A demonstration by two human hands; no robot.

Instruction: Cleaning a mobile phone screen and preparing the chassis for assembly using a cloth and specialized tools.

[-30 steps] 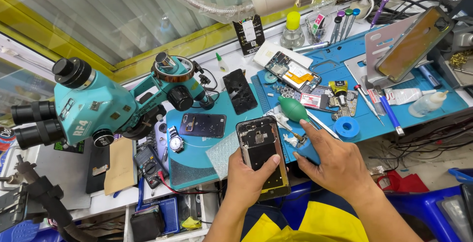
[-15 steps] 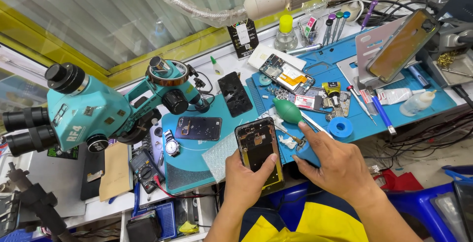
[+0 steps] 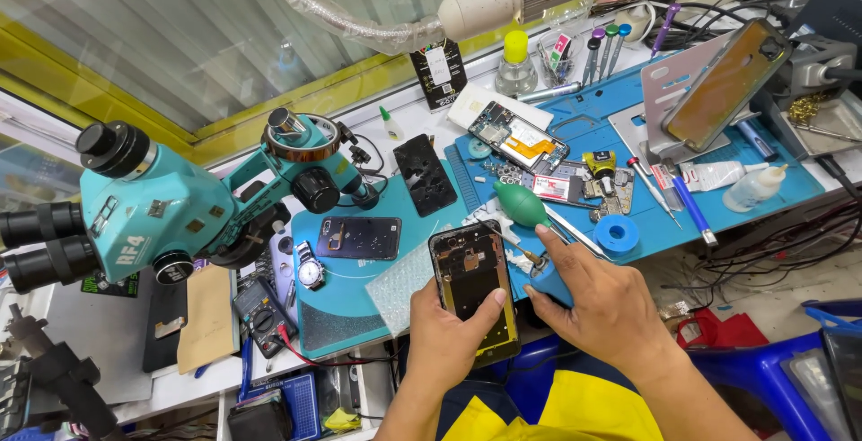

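Teal microscope [image 3: 171,207] at 9 o'clock, well apart from work.

Left hand [image 3: 449,342] grips opened phone [image 3: 474,286] from below, thumb pressed on its right edge; phone tilted over near edge of surface [image 3: 359,333], 6 o'clock.

Right hand [image 3: 602,302] flat, fingers spread, empty as far as visible, on blue mat [image 3: 790,185] just right of phone.

Green air blower [image 3: 521,205] at 12 o'clock of right hand.

Judgement: keep phone steady, thumb off exposed insides; reach for tools slowly, small parts near.

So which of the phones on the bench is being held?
The opened phone with its insides showing, gripped in the left hand; the others lie on the mats or lean on a stand.
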